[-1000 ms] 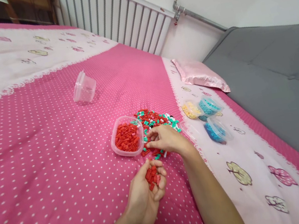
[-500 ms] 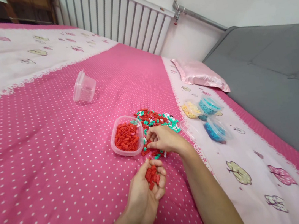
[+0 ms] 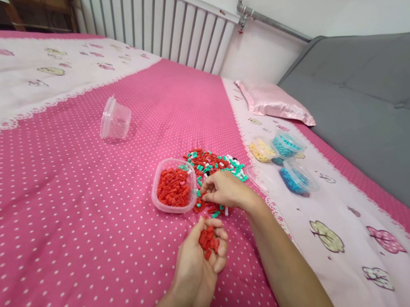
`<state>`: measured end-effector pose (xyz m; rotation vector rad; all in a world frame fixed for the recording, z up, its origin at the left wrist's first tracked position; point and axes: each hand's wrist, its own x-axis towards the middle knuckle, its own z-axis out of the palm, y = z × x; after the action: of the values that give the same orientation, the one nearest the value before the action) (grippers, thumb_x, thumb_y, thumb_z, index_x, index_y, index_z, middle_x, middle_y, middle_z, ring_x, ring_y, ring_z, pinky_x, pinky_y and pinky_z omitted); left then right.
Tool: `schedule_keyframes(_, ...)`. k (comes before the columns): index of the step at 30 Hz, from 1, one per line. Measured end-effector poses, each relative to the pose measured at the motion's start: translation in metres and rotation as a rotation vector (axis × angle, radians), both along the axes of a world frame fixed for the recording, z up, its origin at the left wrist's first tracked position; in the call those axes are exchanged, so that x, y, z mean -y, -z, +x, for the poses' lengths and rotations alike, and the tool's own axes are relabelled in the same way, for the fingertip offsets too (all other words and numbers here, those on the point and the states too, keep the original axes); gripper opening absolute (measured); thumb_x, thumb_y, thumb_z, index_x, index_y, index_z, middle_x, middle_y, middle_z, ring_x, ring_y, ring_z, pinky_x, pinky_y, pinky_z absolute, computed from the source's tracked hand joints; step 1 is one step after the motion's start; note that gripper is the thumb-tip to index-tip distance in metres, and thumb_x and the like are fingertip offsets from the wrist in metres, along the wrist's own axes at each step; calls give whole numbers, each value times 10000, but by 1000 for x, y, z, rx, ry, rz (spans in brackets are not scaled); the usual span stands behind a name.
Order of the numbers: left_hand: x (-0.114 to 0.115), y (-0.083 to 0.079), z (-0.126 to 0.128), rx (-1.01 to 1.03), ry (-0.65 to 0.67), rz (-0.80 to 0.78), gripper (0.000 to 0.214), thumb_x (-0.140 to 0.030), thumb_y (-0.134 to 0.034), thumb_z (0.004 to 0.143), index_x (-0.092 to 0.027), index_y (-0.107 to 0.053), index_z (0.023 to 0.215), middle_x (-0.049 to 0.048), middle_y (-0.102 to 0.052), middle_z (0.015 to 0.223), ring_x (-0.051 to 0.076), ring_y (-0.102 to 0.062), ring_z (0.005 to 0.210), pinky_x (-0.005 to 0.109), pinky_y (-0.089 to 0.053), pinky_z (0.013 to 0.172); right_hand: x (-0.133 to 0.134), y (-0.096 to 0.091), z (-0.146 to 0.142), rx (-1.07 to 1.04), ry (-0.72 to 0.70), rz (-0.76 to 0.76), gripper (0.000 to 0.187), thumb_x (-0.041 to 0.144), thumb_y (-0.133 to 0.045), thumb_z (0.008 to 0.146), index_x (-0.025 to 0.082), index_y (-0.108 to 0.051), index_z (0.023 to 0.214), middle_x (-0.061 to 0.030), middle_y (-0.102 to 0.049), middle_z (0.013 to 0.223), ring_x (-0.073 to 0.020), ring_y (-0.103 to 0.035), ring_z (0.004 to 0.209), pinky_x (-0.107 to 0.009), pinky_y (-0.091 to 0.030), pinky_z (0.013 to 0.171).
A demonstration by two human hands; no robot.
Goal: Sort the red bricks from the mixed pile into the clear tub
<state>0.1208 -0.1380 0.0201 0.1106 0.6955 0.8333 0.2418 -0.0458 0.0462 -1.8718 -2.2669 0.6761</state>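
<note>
My left hand [image 3: 200,263] is cupped palm up, its fingers curled around a small heap of red bricks [image 3: 209,240]. Just above it my right hand [image 3: 225,190] rests on a loose pile of red, teal and white bricks [image 3: 213,165] on the pink dotted bedspread, its fingertips pinched together at the pile's near edge; what they pinch is too small to make out. Left of the pile stands a clear plastic tub [image 3: 157,198] filled with red bricks.
An empty clear tub [image 3: 115,119] lies tipped over farther back. Three clear tubs with yellow bricks [image 3: 261,150] and blue bricks [image 3: 293,180] sit right of the pile. A pink pillow [image 3: 273,101], a grey sofa [image 3: 379,107] and a radiator [image 3: 166,22] border the bed.
My right hand's fingertips have shifted slightly left and nearer within the loose pile. The left hand stays cupped on its red bricks.
</note>
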Motion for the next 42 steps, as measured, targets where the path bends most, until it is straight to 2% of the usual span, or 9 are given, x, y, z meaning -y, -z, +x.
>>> schedule_keyframes(6, -1, -1, 0, 2, -5, -2, 262, -269, -342, 906, -122, -517, 777, 15, -513, 609, 45, -388, 399, 135, -233, 316, 1, -6, 11, -109, 28, 44, 105, 178, -632, 707, 156, -702, 780, -8, -670, 685, -101, -581, 608, -197, -409, 577)
schedule_keyframes(11, -1, -3, -1, -14, -10, -19, 246, -258, -354, 905, -121, -526, 793, 33, -549, 637, 55, -437, 424, 143, -284, 338, 14, -30, 16, -226, 29, 23, 96, 186, -620, 710, 144, -682, 771, 2, -636, 634, -95, -550, 568, -203, -407, 551)
schedule_keyframes(18, -1, 0, 0, 17, -44, -31, 210, -225, -363, 902, -131, -534, 826, 39, -590, 659, 65, -495, 461, 150, -355, 389, 44, -64, 7, -347, -272, -181, 136, 165, -607, 734, 152, -679, 848, -16, -671, 734, -117, -603, 664, -224, -450, 622)
schedule_keyframes(22, 0, 0, 0, 2, -34, -22, 213, -234, -357, 903, -138, -523, 809, 34, -581, 643, 63, -473, 434, 141, -301, 344, 49, -67, 6, -327, -311, -166, 158, 174, -619, 733, 174, -680, 879, -10, -680, 777, -116, -605, 684, -224, -453, 629)
schedule_keyframes(25, 0, 1, 0, -19, -2, -3, 234, -250, -354, 904, -125, -534, 822, 40, -572, 650, 56, -447, 422, 135, -269, 325, 46, -64, 6, -350, -220, -5, 123, 186, -608, 743, 176, -679, 843, -11, -683, 790, -118, -602, 703, -236, -451, 658)
schedule_keyframes(29, 0, 2, 0, -2, 10, 12, 262, -263, -348, 907, -124, -531, 782, 8, -515, 602, 41, -393, 393, 131, -211, 304, 37, -56, 8, -377, 14, 245, 123, 202, -585, 749, 171, -675, 826, -20, -683, 768, -127, -603, 689, -249, -443, 640)
schedule_keyframes(32, 0, 5, 0, 0, 25, 29, 256, -277, -358, 906, -134, -519, 769, -16, -483, 578, 31, -351, 365, 134, -183, 300, 27, -45, 12, -441, 157, 350, 143, 230, -601, 722, 161, -674, 824, -28, -679, 734, -132, -599, 642, -253, -442, 608)
schedule_keyframes(36, 1, 9, -1, 19, 50, 92, 248, -312, -373, 904, -151, -500, 765, -35, -461, 561, 23, -317, 344, 133, -166, 306, 16, -18, 24, -586, 323, 432, 202, 297, -614, 690, 148, -672, 813, -42, -678, 730, -146, -592, 620, -260, -453, 593)
schedule_keyframes(42, 1, 9, -3, 77, 80, 160, 273, -323, -341, 915, -164, -473, 737, -54, -412, 507, 22, -264, 313, 133, -151, 305, 32, 35, 36, -473, 710, 723, 258, 326, -556, 712, 149, -669, 863, -45, -670, 727, -151, -560, 567, -284, -453, 619)
